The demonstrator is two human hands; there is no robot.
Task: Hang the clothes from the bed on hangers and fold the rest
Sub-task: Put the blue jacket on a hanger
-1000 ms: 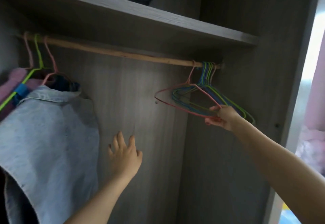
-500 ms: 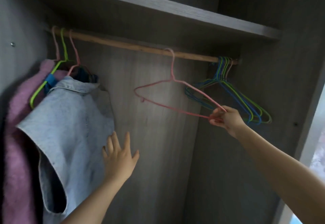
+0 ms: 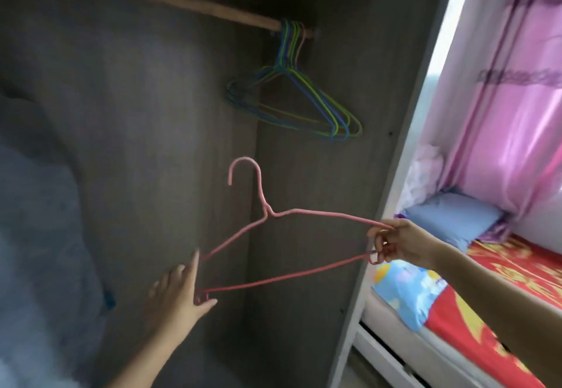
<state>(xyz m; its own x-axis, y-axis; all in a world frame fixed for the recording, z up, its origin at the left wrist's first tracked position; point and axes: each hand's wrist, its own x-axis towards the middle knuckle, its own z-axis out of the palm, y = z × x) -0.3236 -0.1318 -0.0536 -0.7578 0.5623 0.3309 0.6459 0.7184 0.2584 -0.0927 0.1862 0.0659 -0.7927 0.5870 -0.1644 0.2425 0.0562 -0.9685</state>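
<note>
Several hangers (image 3: 313,103) on rod (image 3: 194,3), bed (image 3: 486,311) at right

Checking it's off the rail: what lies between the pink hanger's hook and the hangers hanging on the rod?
Nothing; the head view shows only bare wardrobe wall between the pink hanger and the hanger bunch on the rod.

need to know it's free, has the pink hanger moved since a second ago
Yes, downward. The pink hanger has left the wooden rod and is well below it, pinched by the right hand.
</note>
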